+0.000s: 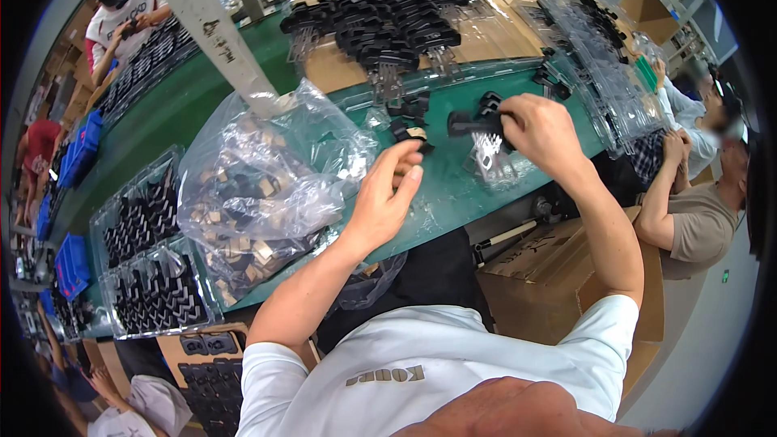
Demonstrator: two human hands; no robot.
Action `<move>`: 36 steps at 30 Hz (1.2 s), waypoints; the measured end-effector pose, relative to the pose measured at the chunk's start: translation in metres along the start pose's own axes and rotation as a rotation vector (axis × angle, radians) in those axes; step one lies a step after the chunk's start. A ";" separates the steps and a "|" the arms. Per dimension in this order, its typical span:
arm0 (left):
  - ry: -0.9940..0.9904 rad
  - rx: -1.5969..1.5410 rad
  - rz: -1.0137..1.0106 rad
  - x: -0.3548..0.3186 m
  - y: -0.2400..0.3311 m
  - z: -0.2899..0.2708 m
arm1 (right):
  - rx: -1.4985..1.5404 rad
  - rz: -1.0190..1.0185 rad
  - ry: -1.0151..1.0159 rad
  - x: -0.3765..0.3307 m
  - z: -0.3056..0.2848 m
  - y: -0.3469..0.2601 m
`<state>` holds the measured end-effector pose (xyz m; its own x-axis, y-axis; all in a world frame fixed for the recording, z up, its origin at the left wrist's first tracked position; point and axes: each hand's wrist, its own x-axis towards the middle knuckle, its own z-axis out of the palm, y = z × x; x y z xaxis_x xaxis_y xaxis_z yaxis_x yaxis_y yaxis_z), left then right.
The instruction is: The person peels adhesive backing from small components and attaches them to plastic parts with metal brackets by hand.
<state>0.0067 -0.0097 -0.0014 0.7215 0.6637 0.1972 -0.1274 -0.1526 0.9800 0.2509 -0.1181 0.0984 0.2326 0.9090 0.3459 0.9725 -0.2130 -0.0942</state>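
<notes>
A small tan-and-black piece (415, 133) is being pinched by the left hand (382, 198) while a black plastic part (477, 123) is being clamped in the right hand (541, 131), and either could be dropped into the clutter.

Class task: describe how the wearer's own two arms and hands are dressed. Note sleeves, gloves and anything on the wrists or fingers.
Both forearms are bare, coming out of short white T-shirt sleeves. The left hand and the right hand wear no gloves. No watch, band or ring shows on either wrist or on the fingers in view. The shirt is plain white with a small grey print on it.
</notes>
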 end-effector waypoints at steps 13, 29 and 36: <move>-0.224 0.215 -0.014 -0.004 0.006 -0.014 | 0.241 -0.370 -0.068 -0.010 0.011 -0.091; -0.241 0.015 0.011 0.004 -0.004 -0.012 | 0.365 0.230 -0.209 0.043 0.096 -0.043; -0.090 -0.349 -0.183 0.002 0.008 -0.013 | 1.244 0.532 -0.166 0.015 0.062 -0.054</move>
<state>-0.0018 -0.0004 0.0070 0.8087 0.5875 0.0312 -0.2041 0.2304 0.9515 0.2009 -0.0705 0.0512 0.4830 0.8696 -0.1028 0.0925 -0.1674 -0.9815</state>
